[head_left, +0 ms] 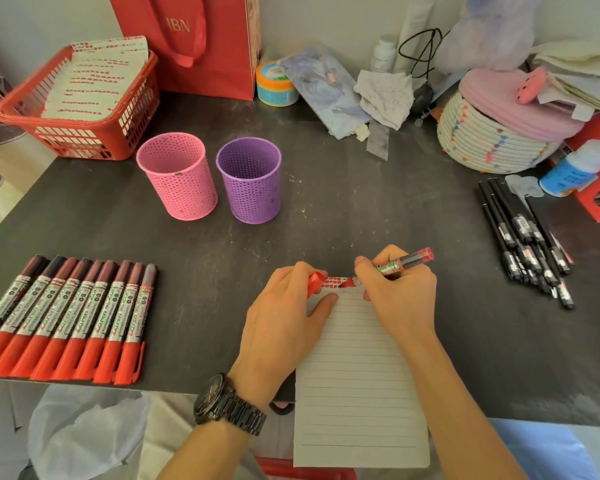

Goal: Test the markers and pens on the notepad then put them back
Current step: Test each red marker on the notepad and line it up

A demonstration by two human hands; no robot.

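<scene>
Your right hand (399,299) has its fingers (369,271) curled round an uncapped red marker (400,263), its tip touching the line of red marks (334,281) along the top edge of the lined notepad (354,393), lower centre of the frame. Your left hand (278,317) pinches the red cap (315,283) and rests a finger on the pad's top left corner. The notepad overhangs the near edge of the bench (395,209). Capped red markers (66,317) lie in a row at lower left, and black pens (527,244) are piled at right
</scene>
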